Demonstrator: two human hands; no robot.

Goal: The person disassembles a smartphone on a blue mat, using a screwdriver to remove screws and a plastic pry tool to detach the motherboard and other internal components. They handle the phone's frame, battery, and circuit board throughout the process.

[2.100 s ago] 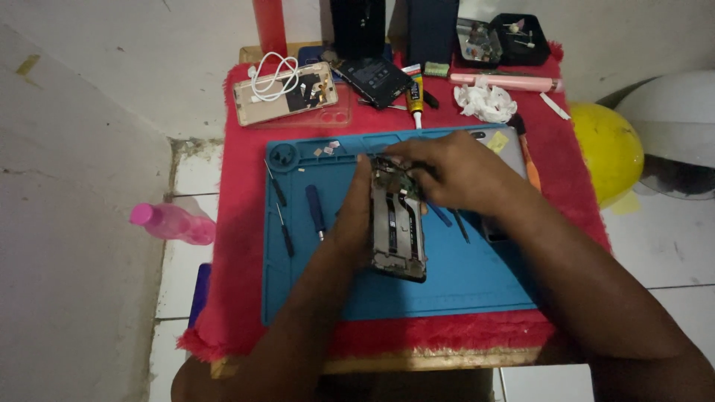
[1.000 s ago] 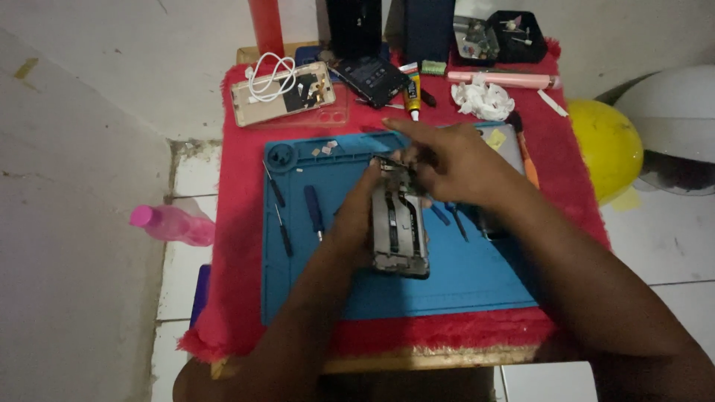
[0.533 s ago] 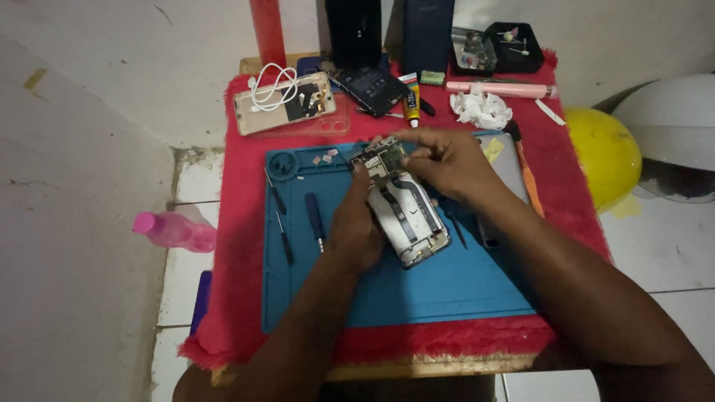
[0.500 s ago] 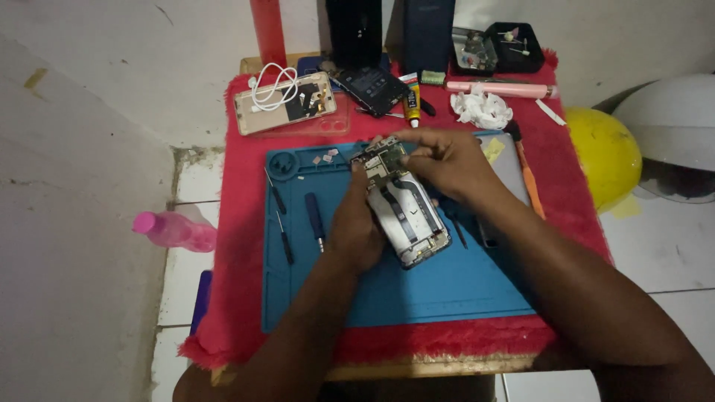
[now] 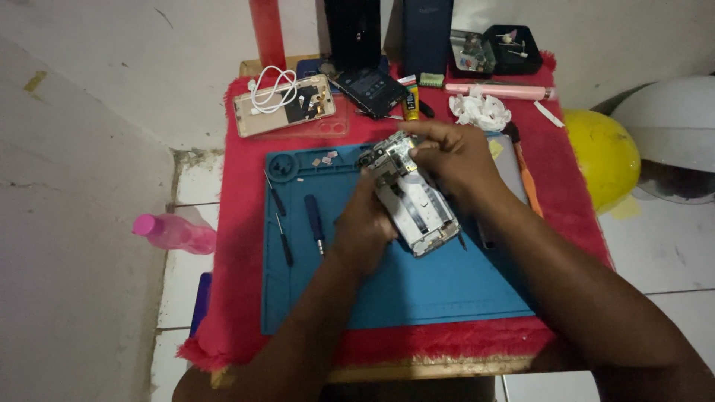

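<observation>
Head view, left hand (image 5: 365, 223) and right hand (image 5: 454, 152) grip opened phone (image 5: 413, 197) over blue mat (image 5: 417, 286), yellow tube (image 5: 410, 103) behind.

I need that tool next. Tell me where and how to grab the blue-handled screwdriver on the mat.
Grip the blue-handled screwdriver by its thick blue handle, coming from above with fingers across it: it lies flat on the blue rubber mat, tip toward you.
</observation>
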